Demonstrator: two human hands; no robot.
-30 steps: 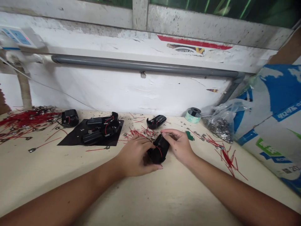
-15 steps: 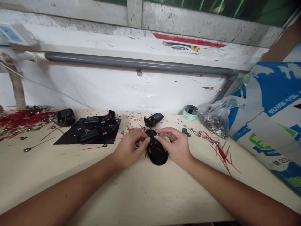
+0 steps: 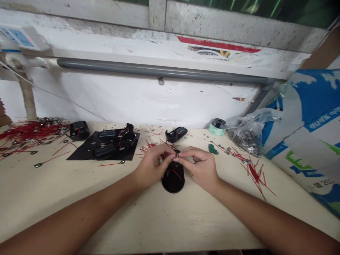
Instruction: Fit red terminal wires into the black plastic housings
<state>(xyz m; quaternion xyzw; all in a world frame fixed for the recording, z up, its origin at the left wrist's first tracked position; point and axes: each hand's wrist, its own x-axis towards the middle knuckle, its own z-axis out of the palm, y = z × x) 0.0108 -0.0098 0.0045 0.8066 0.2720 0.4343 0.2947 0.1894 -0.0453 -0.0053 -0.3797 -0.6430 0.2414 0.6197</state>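
Note:
A black oval plastic housing lies on the table in front of me, open side up, with a thin red wire inside it. Over its far end, the fingertips of my left hand and my right hand meet, pinching a small shiny metal piece between them. Its exact kind is too small to make out. Another bit of metal shows within the curled fingers of my left hand. My hands cover part of the housing's far end.
Black housings with red wires lie on a black sheet at left; another housing is behind my hands. Red-wired metal contacts are heaped far left. At right are a tape roll, a bag of metal parts and a large box.
My fingertips have come together on the small metal piece; before, they were apart at either side of the housing's far end. The housing sits slightly nearer me. The view has shifted a little.

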